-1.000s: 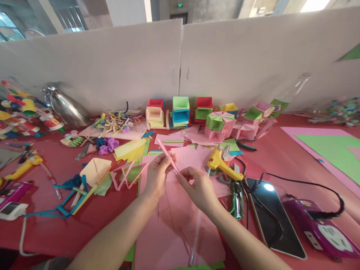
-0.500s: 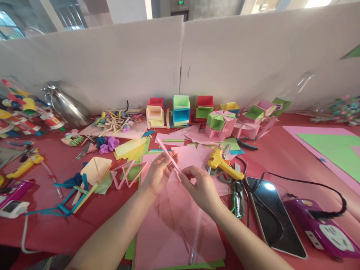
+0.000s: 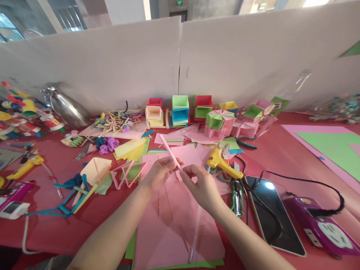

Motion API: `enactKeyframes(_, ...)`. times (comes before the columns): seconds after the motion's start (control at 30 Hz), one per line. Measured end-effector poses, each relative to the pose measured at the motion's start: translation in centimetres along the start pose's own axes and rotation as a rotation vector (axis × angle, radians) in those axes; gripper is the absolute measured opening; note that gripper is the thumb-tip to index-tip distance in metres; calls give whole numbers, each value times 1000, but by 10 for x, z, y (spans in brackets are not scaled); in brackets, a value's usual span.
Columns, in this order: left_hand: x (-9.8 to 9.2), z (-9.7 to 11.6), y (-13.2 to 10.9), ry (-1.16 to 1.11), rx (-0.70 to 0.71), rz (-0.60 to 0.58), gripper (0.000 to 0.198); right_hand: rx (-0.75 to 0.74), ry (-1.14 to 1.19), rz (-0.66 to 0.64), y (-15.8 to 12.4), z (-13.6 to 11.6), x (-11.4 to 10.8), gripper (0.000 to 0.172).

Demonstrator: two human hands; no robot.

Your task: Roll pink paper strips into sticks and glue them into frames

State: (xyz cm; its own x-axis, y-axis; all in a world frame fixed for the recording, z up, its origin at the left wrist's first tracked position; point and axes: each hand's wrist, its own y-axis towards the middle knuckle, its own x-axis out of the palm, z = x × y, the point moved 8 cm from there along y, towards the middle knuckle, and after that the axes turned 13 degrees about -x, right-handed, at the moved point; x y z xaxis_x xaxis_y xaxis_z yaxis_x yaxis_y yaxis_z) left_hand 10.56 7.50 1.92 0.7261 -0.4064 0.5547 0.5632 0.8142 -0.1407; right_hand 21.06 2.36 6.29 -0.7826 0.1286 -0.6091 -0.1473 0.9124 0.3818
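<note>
A narrow folded strip of pink paper (image 3: pixel 168 148) is held up at a slant between both hands. My left hand (image 3: pixel 161 172) pinches it near the middle, thumb on top. At its lower end, my right hand (image 3: pixel 199 183) grips it between thumb and forefinger. Beneath the hands lies a stack of pink paper sheets (image 3: pixel 157 240), with green sheets showing at its edges. A clear glue stick (image 3: pixel 194 240) rests on the stack. Left of the hands stands a pink zigzag paper frame (image 3: pixel 128 175). Right of them is a yellow glue gun (image 3: pixel 223 164).
A green cutter (image 3: pixel 237 200), a tablet (image 3: pixel 277 221) and a purple power strip (image 3: pixel 326 228) with black cables lie at right. Folded paper boxes (image 3: pixel 180 108) line the back by the white partition (image 3: pixel 126 67). A steel jug (image 3: pixel 67 107) and paper craft parts (image 3: pixel 95 170) are at left.
My left hand has slid slightly right along the pink strip, closer to my right hand. The strip's upper end has shifted a little up and right.
</note>
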Motion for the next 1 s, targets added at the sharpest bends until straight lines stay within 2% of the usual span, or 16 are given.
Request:
enactKeyframes(0.27, 6, 0, -2, -48, -4, -17, 14, -34, 40, -19, 0, -4, 2, 19)
enactKeyframes(0.4, 2, 3, -3, -89, 34, 35, 13, -40, 75, -20, 0, -5, 1, 17)
enactKeyframes(0.57, -4, 12, -4, -142, 112, 110, 14, -53, 26, -24, -1, -3, 2, 23)
enactKeyframes(0.77, -3, 11, -4, -120, 103, 114, 16, -35, -8, -22, 0, -3, 1, 16)
enactKeyframes(1.0, -2, 7, -4, -108, 89, 88, 26, -25, -15, -28, 0, -4, 1, 21)
